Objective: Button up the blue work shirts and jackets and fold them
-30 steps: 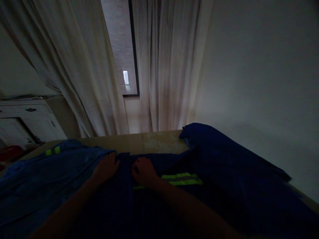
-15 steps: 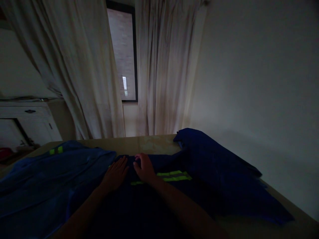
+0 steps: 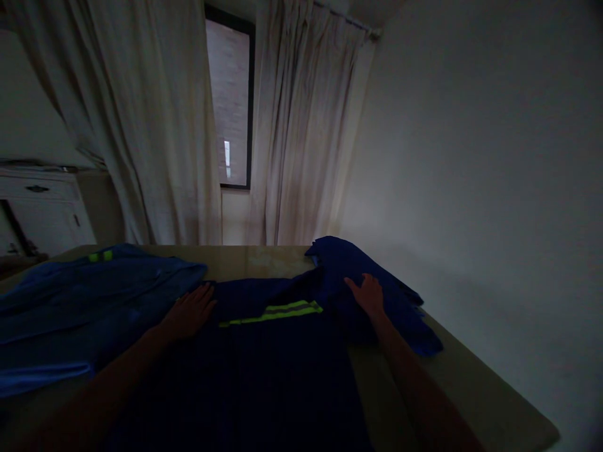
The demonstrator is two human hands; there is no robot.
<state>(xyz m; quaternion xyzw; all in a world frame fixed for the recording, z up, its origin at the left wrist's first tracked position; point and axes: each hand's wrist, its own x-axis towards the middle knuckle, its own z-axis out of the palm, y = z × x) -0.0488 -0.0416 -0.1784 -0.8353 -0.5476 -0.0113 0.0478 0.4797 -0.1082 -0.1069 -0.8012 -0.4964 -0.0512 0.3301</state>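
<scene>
A dark blue work garment lies spread on the table, with a yellow-green reflective band across its upper part. At its upper left edge rests my left hand, flat with fingers stretched out. My right hand is over the bunched blue cloth on the right, its thumb and fingers apart; whether it touches the cloth is hard to tell. Left of my left hand lies a second, lighter blue garment with small yellow-green patches. Dim light hides most folds.
The tan tabletop runs along the right wall. Long pale curtains hang around a narrow window beyond the far edge. A white cabinet stands at the far left.
My right hand has moved right, from the middle of the garment to the bunched cloth. My left hand has shifted slightly left, still flat. The right-hand cloth now reaches less far toward me.
</scene>
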